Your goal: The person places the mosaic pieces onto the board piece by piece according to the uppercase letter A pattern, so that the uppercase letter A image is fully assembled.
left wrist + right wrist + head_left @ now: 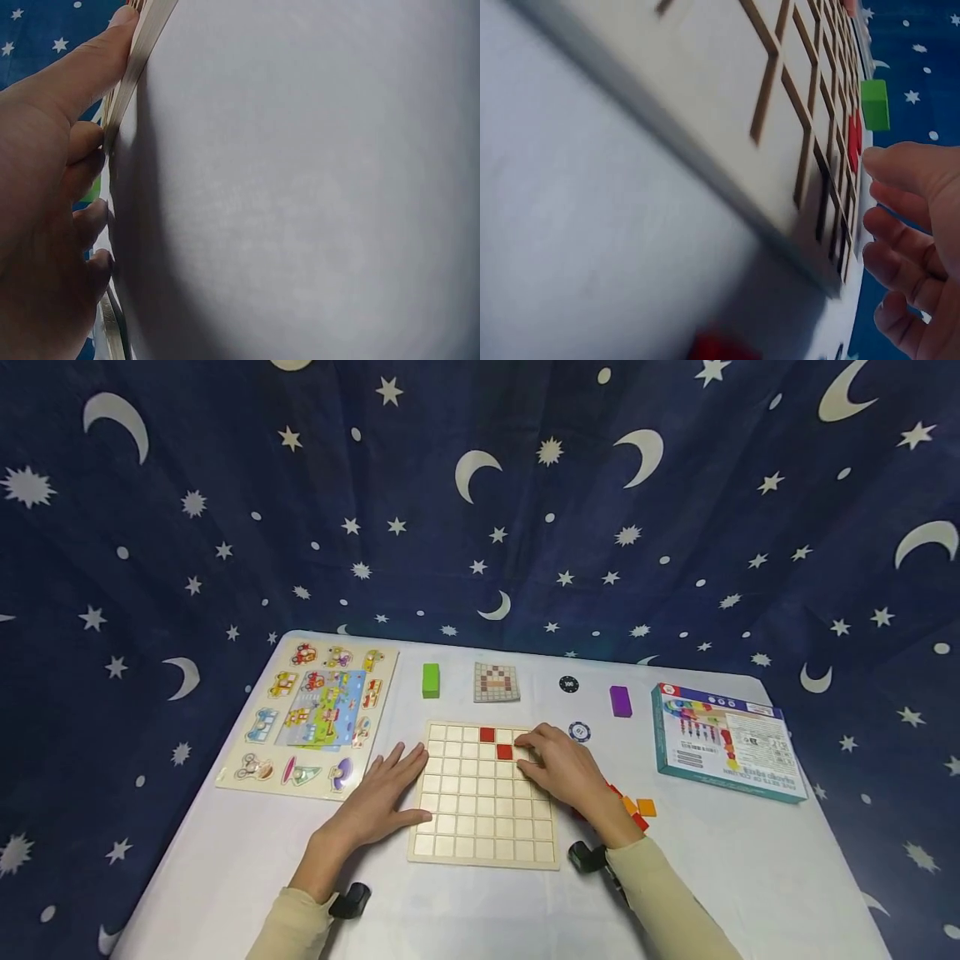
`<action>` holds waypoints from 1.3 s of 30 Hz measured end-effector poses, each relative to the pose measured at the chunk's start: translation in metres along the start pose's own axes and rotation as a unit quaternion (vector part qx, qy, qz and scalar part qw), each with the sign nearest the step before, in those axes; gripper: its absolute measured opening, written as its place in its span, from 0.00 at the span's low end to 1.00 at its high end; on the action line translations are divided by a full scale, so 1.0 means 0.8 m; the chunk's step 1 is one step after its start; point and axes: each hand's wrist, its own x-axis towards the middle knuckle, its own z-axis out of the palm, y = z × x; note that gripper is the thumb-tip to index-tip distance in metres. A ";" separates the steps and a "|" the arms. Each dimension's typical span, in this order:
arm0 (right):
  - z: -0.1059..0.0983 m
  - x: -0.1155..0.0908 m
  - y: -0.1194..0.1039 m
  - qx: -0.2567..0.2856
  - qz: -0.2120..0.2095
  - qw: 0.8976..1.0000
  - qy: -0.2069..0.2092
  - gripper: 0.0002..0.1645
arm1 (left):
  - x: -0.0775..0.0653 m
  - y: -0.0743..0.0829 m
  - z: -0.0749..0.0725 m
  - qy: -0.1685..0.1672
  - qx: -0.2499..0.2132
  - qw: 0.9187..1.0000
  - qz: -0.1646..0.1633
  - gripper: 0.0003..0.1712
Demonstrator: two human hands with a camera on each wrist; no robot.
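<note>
A pale wooden grid board (pixel 483 825) lies flat on the table. Two red square tiles sit in its upper cells, one (pixel 487 735) in the top row and another (pixel 504 752) diagonally below it. My left hand (pixel 382 802) rests along the board's left edge, fingers stretched out, and its thumb (pixel 101 64) presses the rim. Over the upper right corner, my right hand (pixel 566 768) has its fingertips at the cells right of the lower red tile. In the right wrist view its fingers (pixel 896 225) are loosely bent, with nothing visible between them and the thumb.
Red and orange loose tiles (pixel 646 808) lie beside the right forearm. Behind the board are a green block (pixel 431 681), a pattern card (pixel 495 693), chips (pixel 569 684) and a purple block (pixel 620 702). A picture puzzle board (pixel 258 702) lies left, a box (pixel 720 743) right.
</note>
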 end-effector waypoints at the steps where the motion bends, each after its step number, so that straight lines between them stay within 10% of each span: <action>1: -0.003 -0.003 0.003 0.001 -0.001 1.000 0.000 0.19 | 0.000 0.000 -0.001 0.002 0.002 1.000 0.001 0.56; 25: -0.025 -0.091 0.084 -0.047 0.162 0.985 0.043 0.26 | -0.002 -0.003 -0.004 0.001 -0.003 1.000 -0.008 0.56; 39: -0.031 -0.098 0.092 -0.046 0.162 0.986 0.020 0.24 | 0.000 0.001 0.001 0.000 -0.008 1.000 -0.003 0.55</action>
